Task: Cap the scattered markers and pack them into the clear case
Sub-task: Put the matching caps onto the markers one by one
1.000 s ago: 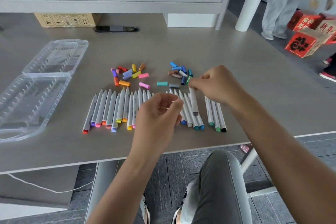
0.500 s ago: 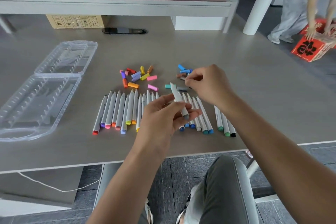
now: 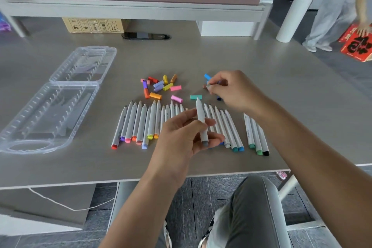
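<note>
- A cardboard box (image 3: 93, 25) is seen at the table's (image 3: 261, 78) far edge.
- A dark phone (image 3: 145, 36) is laid beside it.
- Red boxes (image 3: 357, 46) are noted on the floor.

Four black handling pictograms printed on cardboard box (image 3: 94, 25); large black characters on red boxes (image 3: 357, 44), not legible; tiny unreadable print on marker barrels (image 3: 248, 132).

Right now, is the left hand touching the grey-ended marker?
Touching. The head view shows the left hand pinching the grey-ended marker, lifted above the row.
</note>
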Tool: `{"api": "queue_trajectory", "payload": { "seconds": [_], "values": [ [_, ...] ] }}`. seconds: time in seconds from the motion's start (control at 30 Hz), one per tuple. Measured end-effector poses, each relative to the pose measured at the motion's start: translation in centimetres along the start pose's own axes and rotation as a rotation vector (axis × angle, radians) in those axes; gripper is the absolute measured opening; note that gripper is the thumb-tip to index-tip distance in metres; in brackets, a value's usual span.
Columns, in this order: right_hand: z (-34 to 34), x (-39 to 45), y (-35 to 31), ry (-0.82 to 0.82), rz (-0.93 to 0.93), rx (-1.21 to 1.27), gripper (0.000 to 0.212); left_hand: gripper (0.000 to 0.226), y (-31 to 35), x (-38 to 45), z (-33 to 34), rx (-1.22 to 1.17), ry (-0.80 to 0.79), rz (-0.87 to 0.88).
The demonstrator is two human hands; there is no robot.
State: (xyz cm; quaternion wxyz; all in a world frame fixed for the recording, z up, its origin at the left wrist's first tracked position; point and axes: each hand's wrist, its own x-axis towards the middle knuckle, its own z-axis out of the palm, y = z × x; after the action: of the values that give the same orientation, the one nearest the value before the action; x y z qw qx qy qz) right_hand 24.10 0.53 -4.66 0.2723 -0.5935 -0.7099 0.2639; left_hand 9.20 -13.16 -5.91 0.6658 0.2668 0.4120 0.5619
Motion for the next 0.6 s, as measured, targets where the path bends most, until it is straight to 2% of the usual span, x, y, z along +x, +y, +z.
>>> {"api": "queue_trajectory", "payload": {
  "seconds": [0.1, 0.2, 0.47, 0.6],
  "values": [
    [-1.1, -1.6, -0.1, -0.068, 0.125, 0.387, 0.015, 0.026, -0.3, -0.2, 0.9, 0.023, -0.086, -0.035],
    [-1.8, -2.6, 0.6, -0.118, 0.276, 0.627, 0.009, 0.027, -0.8, -0.3, 1.8, 0.039, -0.137, -0.066],
    [-3.2, -4.4, 2.6, -0.106, 0.293, 0.65, 0.024, 0.031, -1.9, -0.7, 2.6, 0.089, -0.134, -0.05],
    [-3.8, -5.3, 2.9, -0.161, 0.268, 0.637, 0.033, 0.029, -1.8, -0.9, 2.8, 0.1, -0.118, -0.044]
  ]
}}
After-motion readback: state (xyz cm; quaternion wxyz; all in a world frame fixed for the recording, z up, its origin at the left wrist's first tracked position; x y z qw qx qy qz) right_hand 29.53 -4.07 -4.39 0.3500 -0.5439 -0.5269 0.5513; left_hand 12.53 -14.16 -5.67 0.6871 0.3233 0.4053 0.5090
